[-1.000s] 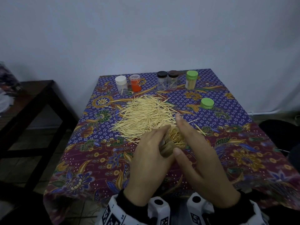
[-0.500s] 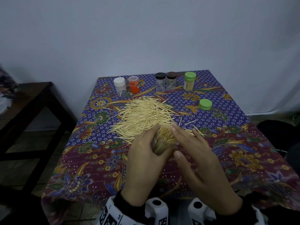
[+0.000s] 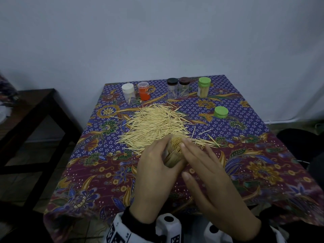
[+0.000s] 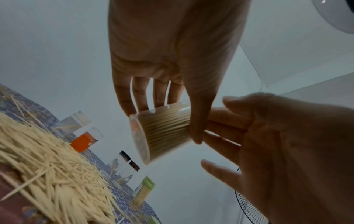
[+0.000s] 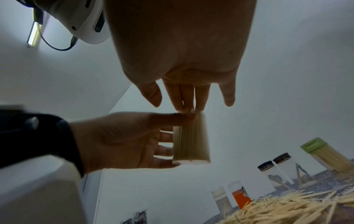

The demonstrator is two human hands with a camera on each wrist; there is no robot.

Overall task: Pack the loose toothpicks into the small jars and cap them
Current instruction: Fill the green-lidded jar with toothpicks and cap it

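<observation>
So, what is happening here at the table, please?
A person is packing toothpicks into small jars. The left hand holds a clear jar, tilted and already full of toothpicks, above the patterned tablecloth. The right hand presses straight fingers against the open end, seemingly to level the sticks. This jar has no cap yet; a loose green cap lies to the right. A big pile of loose toothpicks remains. At the far edge stand five capped jars; only the green-capped jar looks full.

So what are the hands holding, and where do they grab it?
The left hand grips a full jar of toothpicks by its sides. The right hand holds nothing; its straight fingertips touch the jar's open end.
</observation>
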